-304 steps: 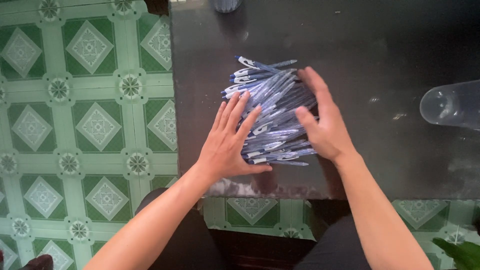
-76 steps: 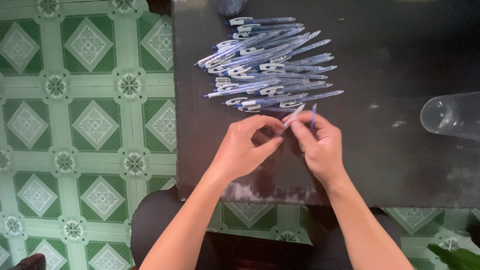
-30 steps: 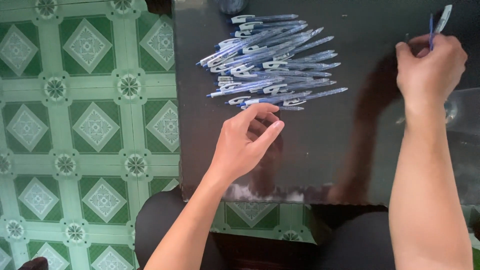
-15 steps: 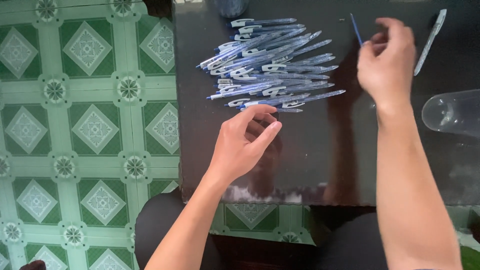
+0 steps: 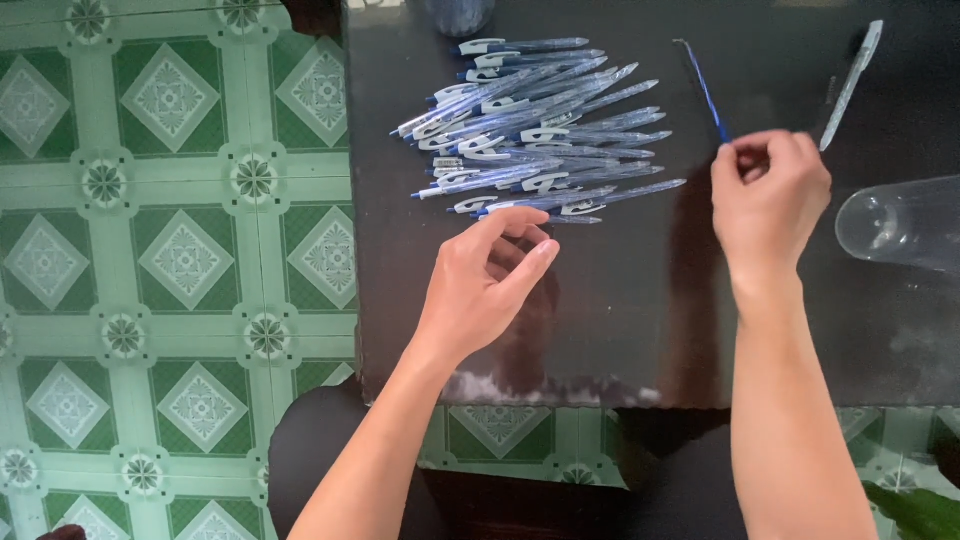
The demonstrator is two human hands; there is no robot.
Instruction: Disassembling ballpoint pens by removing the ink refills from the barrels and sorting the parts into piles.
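Note:
A pile of several blue-and-white ballpoint pens (image 5: 535, 130) lies on a dark glossy table (image 5: 620, 320). My left hand (image 5: 485, 285) hovers just below the pile, fingers loosely curled, holding nothing. My right hand (image 5: 770, 195) is to the right of the pile and pinches the lower end of a thin blue pen refill (image 5: 703, 90), which slants up and to the left. A single pen barrel (image 5: 852, 82) lies alone on the table at the upper right.
A clear plastic cup (image 5: 900, 225) lies on its side at the table's right edge. A dark round container (image 5: 455, 15) stands at the top edge. Green patterned floor tiles (image 5: 170, 260) fill the left. A green leaf (image 5: 920, 510) shows bottom right.
My right hand carried the refill and barrel up to the right, set the barrel down on the table, then came back down toward the middle with only the refill. The left hand stayed put.

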